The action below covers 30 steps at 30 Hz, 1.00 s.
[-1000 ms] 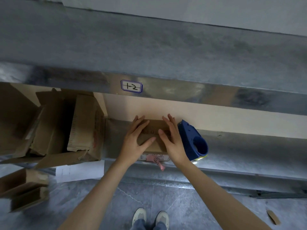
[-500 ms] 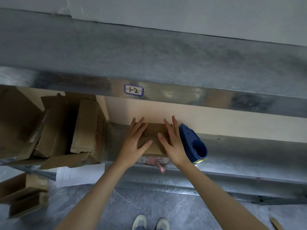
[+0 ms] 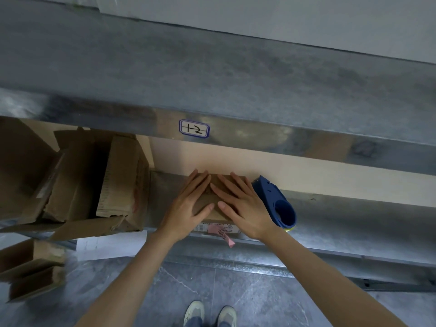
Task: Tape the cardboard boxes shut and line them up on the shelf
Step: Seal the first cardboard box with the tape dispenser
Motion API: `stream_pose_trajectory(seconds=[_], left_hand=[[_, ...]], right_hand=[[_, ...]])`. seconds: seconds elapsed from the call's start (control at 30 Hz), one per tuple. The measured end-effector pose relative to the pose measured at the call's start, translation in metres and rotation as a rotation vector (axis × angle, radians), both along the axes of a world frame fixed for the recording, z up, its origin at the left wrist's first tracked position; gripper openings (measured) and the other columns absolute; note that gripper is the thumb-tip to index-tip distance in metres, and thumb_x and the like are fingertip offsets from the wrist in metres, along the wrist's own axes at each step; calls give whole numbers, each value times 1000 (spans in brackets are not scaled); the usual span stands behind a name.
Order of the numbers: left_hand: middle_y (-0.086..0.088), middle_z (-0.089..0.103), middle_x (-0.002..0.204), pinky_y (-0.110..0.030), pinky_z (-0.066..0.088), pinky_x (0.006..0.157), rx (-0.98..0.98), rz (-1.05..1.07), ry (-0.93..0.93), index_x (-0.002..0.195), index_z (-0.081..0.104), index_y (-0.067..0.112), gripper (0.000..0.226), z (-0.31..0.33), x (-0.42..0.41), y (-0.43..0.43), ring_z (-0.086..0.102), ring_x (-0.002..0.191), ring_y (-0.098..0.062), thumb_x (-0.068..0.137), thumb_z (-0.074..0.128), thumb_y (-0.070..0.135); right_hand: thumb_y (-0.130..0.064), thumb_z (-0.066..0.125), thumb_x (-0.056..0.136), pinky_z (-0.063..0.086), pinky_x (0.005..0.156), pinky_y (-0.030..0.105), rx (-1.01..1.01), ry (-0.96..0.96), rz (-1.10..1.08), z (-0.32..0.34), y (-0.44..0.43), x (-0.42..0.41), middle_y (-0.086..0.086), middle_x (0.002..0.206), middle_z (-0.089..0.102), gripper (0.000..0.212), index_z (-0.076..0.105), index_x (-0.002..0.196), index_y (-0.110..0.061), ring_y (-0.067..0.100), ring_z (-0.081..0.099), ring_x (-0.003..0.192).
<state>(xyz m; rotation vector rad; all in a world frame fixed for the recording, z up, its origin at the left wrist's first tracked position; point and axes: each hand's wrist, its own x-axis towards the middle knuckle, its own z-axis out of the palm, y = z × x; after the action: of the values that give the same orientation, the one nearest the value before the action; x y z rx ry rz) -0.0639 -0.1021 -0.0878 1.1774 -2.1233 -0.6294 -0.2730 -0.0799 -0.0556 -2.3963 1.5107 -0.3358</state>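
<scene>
- Spanning the view above and beyond the hands, a grey metal shelf rack point(image 3: 236, 74) has an upper deck overhead. Its lower shelf point(image 3: 354, 215) carries everything the hands are on.
- Grey stone-look floor point(image 3: 259, 291) lies beneath the forearms.
- Well to the left of the left hand, large open cardboard boxes point(image 3: 118, 180) stand on the same shelf, flaps hanging loose (none of them looks taped).
- Lower down on that side, more open cartons point(image 3: 30, 272) sit on the floor.
- A white sheet of paper point(image 3: 111, 244) hangs below the shelf edge, just left of the left wrist.
- The left hand point(image 3: 188, 204) and right hand point(image 3: 243, 204) lie flat side by side, fingers straight, palms pressing down and gripping nothing.
- Directly under both palms is the small cardboard box point(image 3: 217, 214), flaps down, at the shelf's front edge with its far side close to the back wall. Whether tape is on it cannot be told.
- Just beside the right hand, on its outer side, a blue tape dispenser point(image 3: 273, 201) stands on the shelf.
- A shoe point(image 3: 194, 311) and its pair show between the forearms, far below.
- A handwritten label point(image 3: 194, 128) reading "1-2" is stuck on the beam above the fingertips.
- A pink tag point(image 3: 221, 233) dangles from the box front, between the wrists.
</scene>
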Motion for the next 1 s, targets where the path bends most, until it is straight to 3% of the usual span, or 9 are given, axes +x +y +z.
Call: stream_pose_trajectory(seconds=[0.13,0.3,0.53,0.63,0.77,0.87,1.0], left_hand=[[3,22,163,-34,17,119,13,-16,-28,153,32,13,79,1,0,1,6,152,-11,93,46,62],[5,20,163,-38,22,119,19,-6,-56,154,31,15,84,2,1,1,6,152,-11,91,43,69],[10,18,163,-36,45,100,-27,81,-174,155,29,20,86,12,-2,7,5,151,-3,88,40,73],[13,16,162,-35,33,109,4,107,-98,154,29,20,85,12,-7,10,3,150,0,85,48,66],[9,20,162,-31,18,120,163,131,188,152,34,16,86,5,-14,13,8,151,-5,82,61,57],[11,21,161,-26,22,118,227,160,292,150,35,19,84,4,-17,11,17,149,-5,80,72,47],[14,16,162,-19,23,115,267,157,325,150,35,22,82,7,-17,12,18,146,1,81,80,24]], right_hand=[[-61,11,99,-8,121,38,-21,81,19,5,3,1,-12,163,5,61,7,155,-37,14,-8,150],[-61,16,101,1,122,39,-74,146,-9,5,2,1,-6,163,10,66,9,157,-26,17,-1,151],[-62,13,98,-1,122,36,-37,134,-126,6,6,8,-4,164,-4,67,6,157,-28,17,-10,150],[-60,12,99,1,123,37,14,13,-196,1,6,11,-7,163,-12,66,6,156,-28,13,-16,149],[-63,19,97,14,123,42,32,-245,-312,-12,5,14,-12,163,-8,66,19,155,-30,8,-13,149],[-57,34,97,30,117,41,55,-426,-396,-17,5,16,-19,161,-3,58,26,151,-37,12,5,150],[-45,45,100,40,107,31,69,-478,-402,-14,6,17,-21,160,-1,55,28,151,-36,12,25,144]])
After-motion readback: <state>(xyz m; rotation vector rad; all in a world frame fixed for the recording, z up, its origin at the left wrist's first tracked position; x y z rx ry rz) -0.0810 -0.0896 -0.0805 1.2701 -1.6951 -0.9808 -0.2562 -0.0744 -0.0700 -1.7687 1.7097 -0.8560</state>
